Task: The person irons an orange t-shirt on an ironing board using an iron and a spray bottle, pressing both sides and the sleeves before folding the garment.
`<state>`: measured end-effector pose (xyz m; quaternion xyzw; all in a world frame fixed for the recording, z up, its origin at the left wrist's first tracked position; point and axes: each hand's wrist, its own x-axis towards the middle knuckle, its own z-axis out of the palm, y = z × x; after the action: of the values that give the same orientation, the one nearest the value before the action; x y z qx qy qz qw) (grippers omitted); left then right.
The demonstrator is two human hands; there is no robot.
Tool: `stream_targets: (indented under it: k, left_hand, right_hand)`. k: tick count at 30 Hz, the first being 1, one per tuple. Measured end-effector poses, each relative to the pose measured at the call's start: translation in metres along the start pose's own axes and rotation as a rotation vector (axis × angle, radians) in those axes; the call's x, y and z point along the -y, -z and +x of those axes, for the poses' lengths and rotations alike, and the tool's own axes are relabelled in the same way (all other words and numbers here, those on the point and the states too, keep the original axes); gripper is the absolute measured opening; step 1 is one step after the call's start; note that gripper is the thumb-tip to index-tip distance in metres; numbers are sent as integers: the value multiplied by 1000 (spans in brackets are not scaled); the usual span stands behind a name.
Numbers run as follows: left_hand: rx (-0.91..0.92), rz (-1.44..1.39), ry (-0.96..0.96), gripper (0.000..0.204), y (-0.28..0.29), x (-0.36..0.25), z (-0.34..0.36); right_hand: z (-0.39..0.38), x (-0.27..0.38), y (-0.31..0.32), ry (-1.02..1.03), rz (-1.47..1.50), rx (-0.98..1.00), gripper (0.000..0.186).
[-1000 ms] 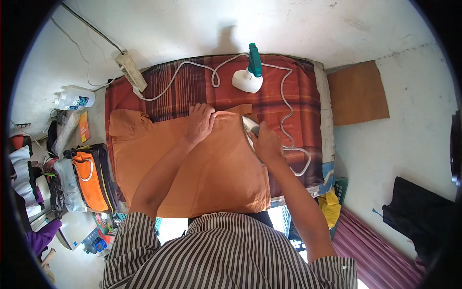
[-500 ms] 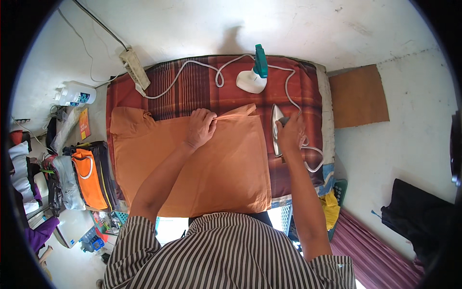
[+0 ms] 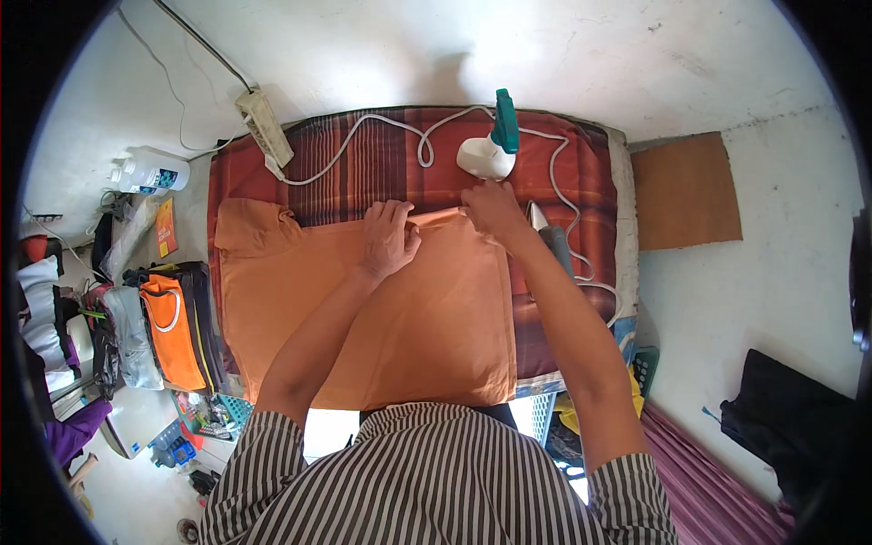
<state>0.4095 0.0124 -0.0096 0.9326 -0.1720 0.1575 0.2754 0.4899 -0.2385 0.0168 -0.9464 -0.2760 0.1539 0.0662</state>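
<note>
An orange garment, which looks like a T-shirt [image 3: 363, 318], lies spread on a red and brown plaid cloth [image 3: 336, 136]. On its far edge rests my left hand [image 3: 389, 238], fingers apart. My right hand [image 3: 490, 213] is closed on the garment's far right corner, and the edge between the hands is slightly raised. To the right of that hand stands the clothes iron [image 3: 554, 243], partly hidden by my right forearm, with no hand on it. A white spray bottle with a green head [image 3: 489, 156] is just beyond my right hand.
The iron's pale cord [image 3: 363, 120] loops along the far side to a power strip [image 3: 263, 127] by the wall. A white plastic bottle [image 3: 150, 173], an orange bag [image 3: 171, 336] and other items crowd the left. Brown cardboard [image 3: 688, 193] is at the right wall.
My right hand has let go of the iron and moved left to the garment's far right corner. My left hand has loosened, its fingers spreading on the edge.
</note>
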Motion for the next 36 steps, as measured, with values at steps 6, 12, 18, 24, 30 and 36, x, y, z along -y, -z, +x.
stream_targets:
  k: [6, 12, 18, 24, 30, 36]
  left_hand:
    - [43, 159, -20, 48, -6, -2, 1]
    - [355, 84, -306, 67, -10, -10, -2]
    - [325, 163, -136, 68, -15, -33, -8]
    - [392, 105, -177, 75, -30, -69, -2]
    - [391, 126, -164, 73, -43, -74, 11]
    - [281, 370, 146, 74, 25, -4, -51]
  right_hand:
    - [-7, -2, -7, -83, -101, -123, 26]
    - [-13, -7, -9, -25, -182, -266, 20]
    - [-77, 27, 23, -211, -214, -233, 29]
    - [-144, -1, 26, -744, -148, -387, 43]
    - [-163, -49, 11, -725, 298, -300, 45]
    - [-125, 45, 66, -365, 177, -85, 36]
